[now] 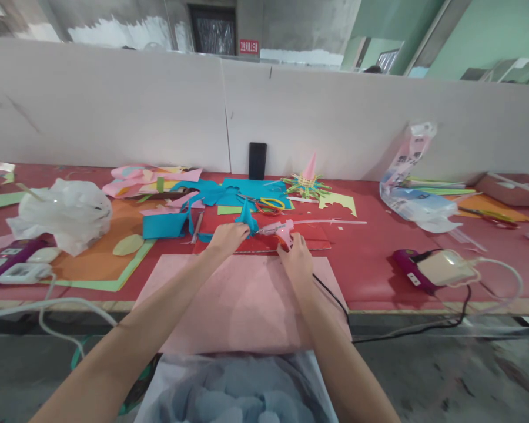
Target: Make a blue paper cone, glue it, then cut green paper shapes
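Observation:
My left hand (233, 236) is closed on a blue paper cone (247, 216) with a flared base. In my right hand (296, 252) is a pink hot glue gun (278, 231), its nozzle pointing left and touching or almost touching the cone's base. A long clear glue stick (330, 221) juts out of the gun's back end to the right. Both hands are over a red board (312, 236) on the table. Just behind them lie yellow-handled scissors (271, 204) on blue paper (264, 189). My fingers partly hide the cone's lower edge and the gun's grip.
A finished-looking pink cone with a fringed base (309, 176) stands behind the gun. A black phone (258, 160) leans on the white partition (158, 111). Crumpled plastic (66, 211) and paper scraps lie left; a plastic bag (417, 188) and power strip (417, 270) are right. A black cord (332, 294) trails off the table.

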### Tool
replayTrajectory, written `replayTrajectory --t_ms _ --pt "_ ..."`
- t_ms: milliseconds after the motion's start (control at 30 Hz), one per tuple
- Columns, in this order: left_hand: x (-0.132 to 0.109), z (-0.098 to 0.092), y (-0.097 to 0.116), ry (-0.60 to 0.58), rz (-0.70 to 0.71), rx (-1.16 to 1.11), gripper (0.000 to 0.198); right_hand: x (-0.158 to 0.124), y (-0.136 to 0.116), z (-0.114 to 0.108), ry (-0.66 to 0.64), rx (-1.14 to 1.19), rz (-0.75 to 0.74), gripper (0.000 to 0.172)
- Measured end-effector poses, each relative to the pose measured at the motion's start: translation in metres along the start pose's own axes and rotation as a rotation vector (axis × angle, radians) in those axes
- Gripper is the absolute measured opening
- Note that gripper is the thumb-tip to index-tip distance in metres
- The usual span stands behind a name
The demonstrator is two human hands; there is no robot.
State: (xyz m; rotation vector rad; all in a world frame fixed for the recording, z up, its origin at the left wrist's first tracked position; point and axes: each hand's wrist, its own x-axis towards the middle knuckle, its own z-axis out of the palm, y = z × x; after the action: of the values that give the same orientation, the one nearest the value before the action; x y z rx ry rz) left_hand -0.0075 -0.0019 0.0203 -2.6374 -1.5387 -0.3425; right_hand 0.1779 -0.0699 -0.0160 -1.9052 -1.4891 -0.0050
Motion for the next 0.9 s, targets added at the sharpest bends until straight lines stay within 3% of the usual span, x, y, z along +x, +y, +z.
replayTrajectory --t_ms 900 --pt "0.0012 0.0070 -0.0061 -0.007 0.056 -0.055 0.026 -0.0008 -0.0006 -0.0041 -0.014 -0.024 0.068 0.036"
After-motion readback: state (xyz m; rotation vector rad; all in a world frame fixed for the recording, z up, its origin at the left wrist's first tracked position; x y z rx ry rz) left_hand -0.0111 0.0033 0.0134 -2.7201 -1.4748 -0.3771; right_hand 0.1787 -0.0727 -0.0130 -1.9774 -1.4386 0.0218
